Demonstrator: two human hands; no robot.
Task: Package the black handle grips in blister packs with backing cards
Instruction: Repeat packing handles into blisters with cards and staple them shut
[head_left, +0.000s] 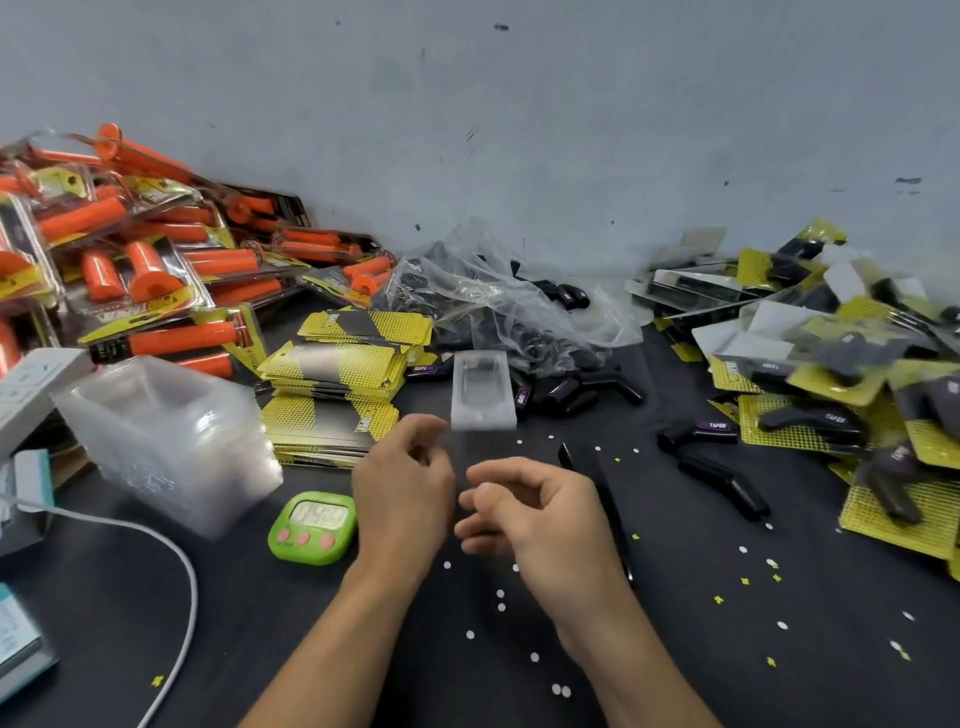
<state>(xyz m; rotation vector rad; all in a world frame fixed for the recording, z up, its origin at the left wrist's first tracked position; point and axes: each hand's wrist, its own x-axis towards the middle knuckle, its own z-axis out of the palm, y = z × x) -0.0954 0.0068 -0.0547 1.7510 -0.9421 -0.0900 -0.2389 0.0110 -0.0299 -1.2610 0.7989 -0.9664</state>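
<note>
You're starting a pack, I judge: your left hand (402, 483) and right hand (535, 512) hang loosely curled, seemingly empty through the blur. A blister (483, 389) lies just beyond; grips (571, 395) lie right of it. Next, seat a grip in it.

Left hand (402, 483) and right hand (524, 512) smeared by motion at the worktop's near middle. Fingers curled; whether either pinches anything cannot be told. Clear blister shell (483, 389) just beyond them is blurred, its near edge fading out, and contact with the fingers is unclear. Black tool (615, 514) partly hidden behind the right hand, kind unknown. Timer (314, 527) digits unreadable. Plastic bag (498, 306) toward the far edge veils the black grips inside. Orange pack pile (130, 249) cut off at the worktop's left side; packed black grips pile (831, 389) cut off at the right. White cable (195, 597) runs off the bottom. Backing cards (332, 395): print too small to read.
</note>
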